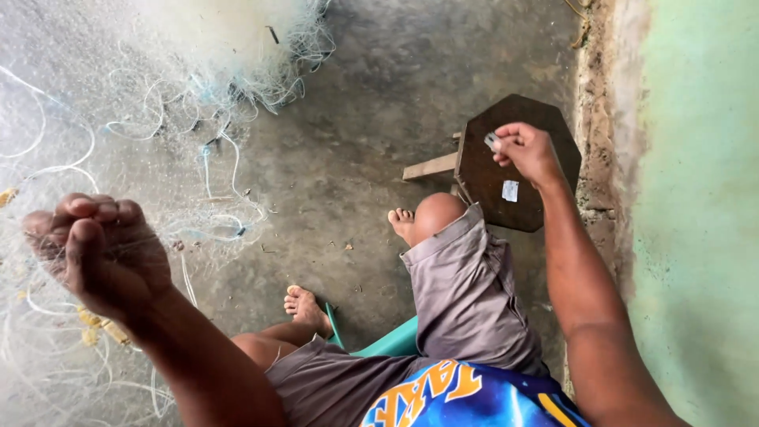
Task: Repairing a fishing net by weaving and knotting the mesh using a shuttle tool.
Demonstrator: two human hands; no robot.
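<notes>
There is just one view, from a camera worn on the person's head, aimed almost straight down over the seated body. It sits close: the shirt and grey shorts (466, 300) fill the bottom edge, and both forearms run up out of the frame's lower corners. The left hand (95, 253) is large and near the lens on the left, against the pale fishing net (118, 103). The right hand (526, 150) is farther off, above a dark wooden stool (514, 190). Beyond lie the concrete floor (371, 119) and, along the right edge, a green wall (696, 198).
</notes>
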